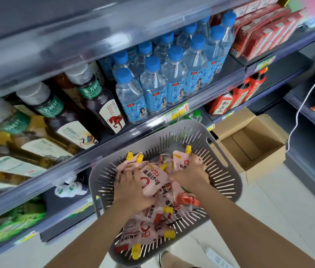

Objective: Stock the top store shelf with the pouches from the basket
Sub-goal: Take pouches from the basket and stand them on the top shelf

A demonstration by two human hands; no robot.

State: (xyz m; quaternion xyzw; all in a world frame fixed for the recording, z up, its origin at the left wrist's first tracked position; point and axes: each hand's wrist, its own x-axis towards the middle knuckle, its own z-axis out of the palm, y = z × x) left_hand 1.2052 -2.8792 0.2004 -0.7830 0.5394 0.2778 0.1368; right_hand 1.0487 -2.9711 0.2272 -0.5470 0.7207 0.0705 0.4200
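Observation:
A grey slotted plastic basket [224, 182] sits low in front of the shelves, filled with several pink spouted pouches [152, 215] with yellow caps. Both my hands reach down into it. My left hand [131, 188] presses on pouches in the left part of the pile, fingers closed over two pouches with yellow caps showing past the fingertips. My right hand [191, 171] grips one pouch [179, 157] whose yellow cap points up at the basket's far side. The top shelf edge [94, 29] runs blurred across the upper frame.
Blue-capped water bottles [152, 82] and dark tea bottles [98, 105] fill the shelf just above the basket. Red cartons [265, 31] stand at upper right. An open cardboard box [249, 144] lies on the floor to the right, with a white cable [296, 120] hanging beside it.

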